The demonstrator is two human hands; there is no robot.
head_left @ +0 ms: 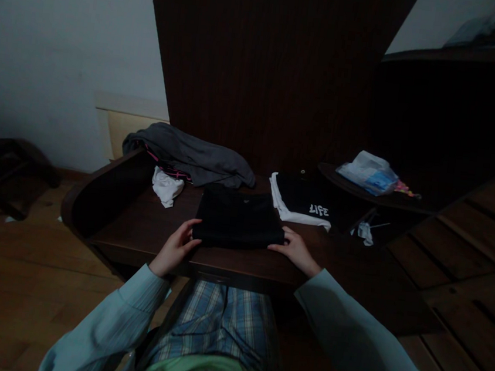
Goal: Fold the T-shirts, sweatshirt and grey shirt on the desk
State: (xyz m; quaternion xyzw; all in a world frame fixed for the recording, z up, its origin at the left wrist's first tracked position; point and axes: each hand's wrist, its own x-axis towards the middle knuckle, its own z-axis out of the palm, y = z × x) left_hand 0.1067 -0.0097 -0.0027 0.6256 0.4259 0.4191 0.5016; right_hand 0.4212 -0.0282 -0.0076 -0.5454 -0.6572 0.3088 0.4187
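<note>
Left hand [176, 245] and right hand [297, 251]: each pinches one end of the folded black garment [238, 214] at its near edge. Garment lies on the dark wooden desktop [131, 223], between and ahead of the hands — long axis left to right, neither hand clearly nearer. Beyond, toward the left — rumpled grey garment [197, 155].

Arms, one pair: left arm [114, 319] and right arm [364, 333] reach forward, converging, with left hand [177, 243] and right hand [297, 252] roughly level, well apart, turned inward, fingers [191, 222] bent, thumbs [193, 243] nearer the body.
</note>
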